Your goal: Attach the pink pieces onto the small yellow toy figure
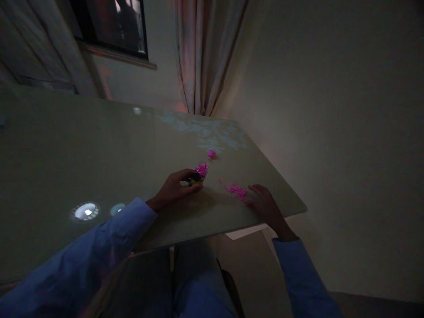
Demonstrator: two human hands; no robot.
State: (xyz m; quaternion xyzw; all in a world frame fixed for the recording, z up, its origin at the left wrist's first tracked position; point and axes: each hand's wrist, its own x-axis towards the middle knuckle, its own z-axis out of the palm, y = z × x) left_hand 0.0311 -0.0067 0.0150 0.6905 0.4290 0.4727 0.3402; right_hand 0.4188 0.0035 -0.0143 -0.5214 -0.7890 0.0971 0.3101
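In my left hand (175, 186) is a small clear container (198, 178) with a dark and yellow band, tilted a little. Its upper part is full of bright pink pieces (202, 168). My fingers and thumb close round its lower part. Just beyond it a small pink cap (211, 154) rests on the table. To the right, a loose pile of thin pink pieces (236, 191) lies on the tabletop. My right hand (264, 204) is at the right edge of that pile, fingers and thumb apart. Whether its thumb touches the pieces is hard to see in the dim light.
The pale glossy table (115, 145) carries bright light reflections. Its right edge runs close to a plain wall (347, 132). Curtains (198, 57) and a dark window (115, 26) stand behind it. My legs (198, 282) are under the near edge.
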